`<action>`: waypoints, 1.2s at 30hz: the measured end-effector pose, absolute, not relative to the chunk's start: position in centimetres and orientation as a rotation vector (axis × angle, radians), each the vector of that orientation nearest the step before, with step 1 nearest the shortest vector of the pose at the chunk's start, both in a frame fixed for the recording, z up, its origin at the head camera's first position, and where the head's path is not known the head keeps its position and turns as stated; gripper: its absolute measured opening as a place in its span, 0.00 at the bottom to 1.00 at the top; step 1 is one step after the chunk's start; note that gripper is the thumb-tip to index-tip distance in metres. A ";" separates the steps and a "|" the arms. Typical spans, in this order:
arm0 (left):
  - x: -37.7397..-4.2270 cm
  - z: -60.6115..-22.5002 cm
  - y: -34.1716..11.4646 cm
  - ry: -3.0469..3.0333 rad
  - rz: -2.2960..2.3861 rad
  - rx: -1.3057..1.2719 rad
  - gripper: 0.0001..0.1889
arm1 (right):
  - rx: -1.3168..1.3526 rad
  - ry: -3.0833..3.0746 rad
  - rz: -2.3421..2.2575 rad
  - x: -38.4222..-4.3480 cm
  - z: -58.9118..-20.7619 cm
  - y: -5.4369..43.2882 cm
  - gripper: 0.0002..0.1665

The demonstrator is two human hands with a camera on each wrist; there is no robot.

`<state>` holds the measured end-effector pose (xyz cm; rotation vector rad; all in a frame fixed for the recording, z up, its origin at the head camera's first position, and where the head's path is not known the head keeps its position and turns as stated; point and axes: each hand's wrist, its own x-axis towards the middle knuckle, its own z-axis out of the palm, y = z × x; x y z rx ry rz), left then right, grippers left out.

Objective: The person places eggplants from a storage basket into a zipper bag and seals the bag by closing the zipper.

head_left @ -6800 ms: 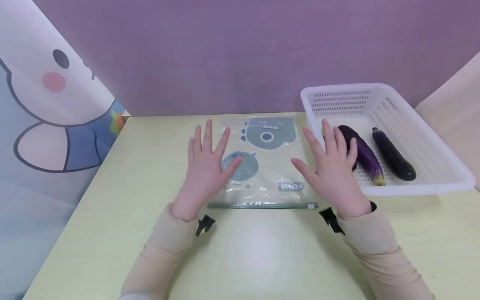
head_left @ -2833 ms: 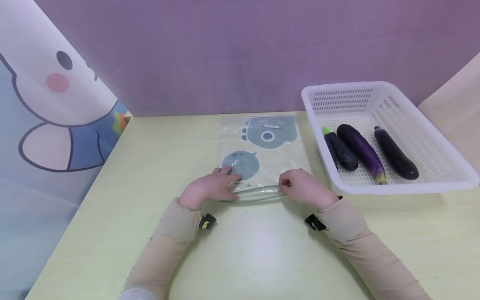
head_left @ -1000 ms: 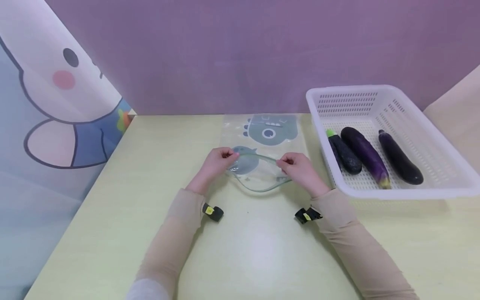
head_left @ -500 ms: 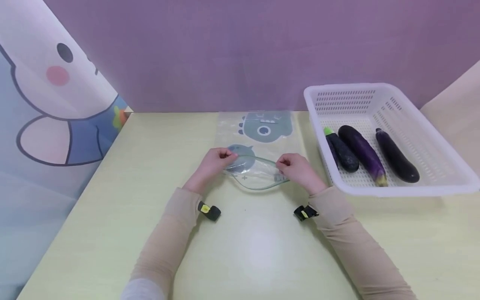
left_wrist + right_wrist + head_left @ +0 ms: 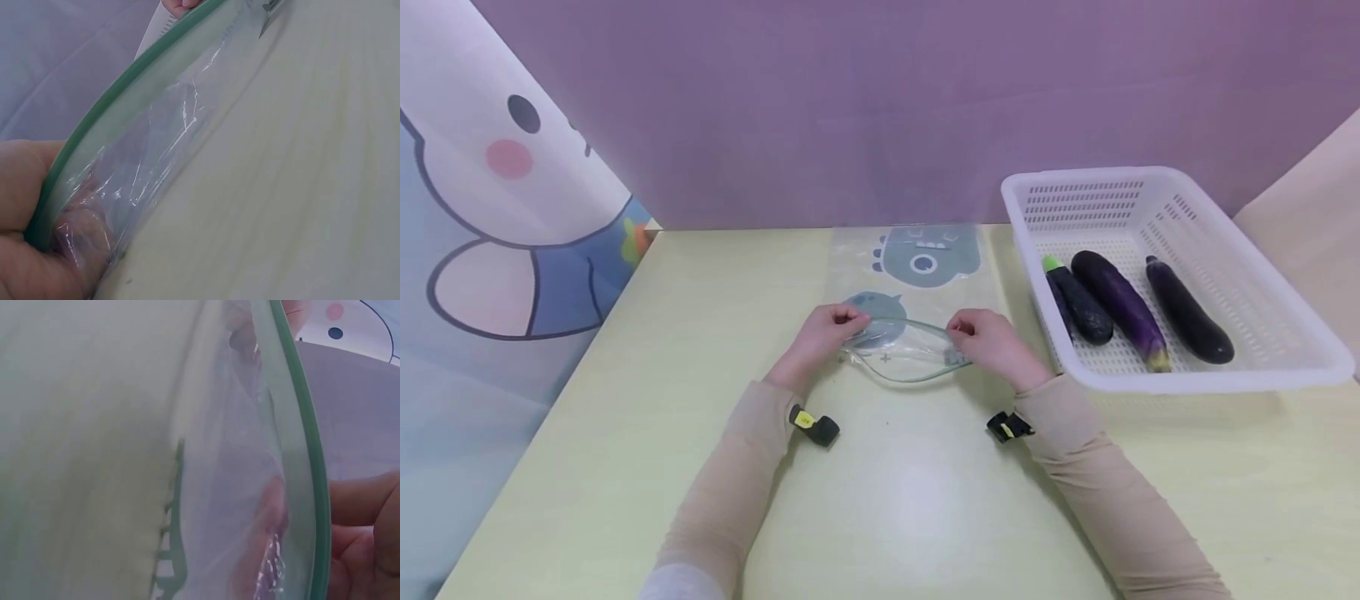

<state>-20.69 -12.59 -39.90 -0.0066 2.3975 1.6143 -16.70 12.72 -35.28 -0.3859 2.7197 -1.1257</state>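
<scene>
A clear slider zip bag (image 5: 917,300) with blue-grey cartoon prints lies on the table, its green-edged mouth toward me. The mouth gapes: its upper green edge (image 5: 315,456) is lifted, while the lower edge (image 5: 910,381) sags near the table. My left hand (image 5: 826,333) pinches the upper edge on the left; in the left wrist view its thumb (image 5: 87,237) shows through the film, inside the mouth. On the right, my right hand (image 5: 992,342) pinches the same edge, and the right wrist view shows a digit (image 5: 269,512) behind the film.
A white perforated basket (image 5: 1210,382) stands right of the bag. Inside lie a purple eggplant (image 5: 1120,304), a dark slender eggplant (image 5: 1187,312), and dark vegetables, one with a green end (image 5: 1078,304), along its left wall. A purple panel (image 5: 850,108) rises behind the table.
From open, spread hands over the flat bag, both hands came down to its green edge and lifted the upper side, parting the mouth. Over the last second they hold nearly still.
</scene>
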 end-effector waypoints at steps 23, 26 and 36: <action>-20.4 -40.1 -12.8 2.373 1.629 0.014 0.11 | -0.441 2.812 -1.090 -15.7 -33.8 12.6 0.09; -20.4 -40.1 -12.8 2.378 1.631 0.015 0.10 | -0.440 2.824 -1.090 -15.5 -33.6 12.6 0.09; -20.6 -40.1 -12.7 2.370 1.655 0.031 0.09 | -0.441 2.832 -1.125 -15.0 -32.8 12.8 0.10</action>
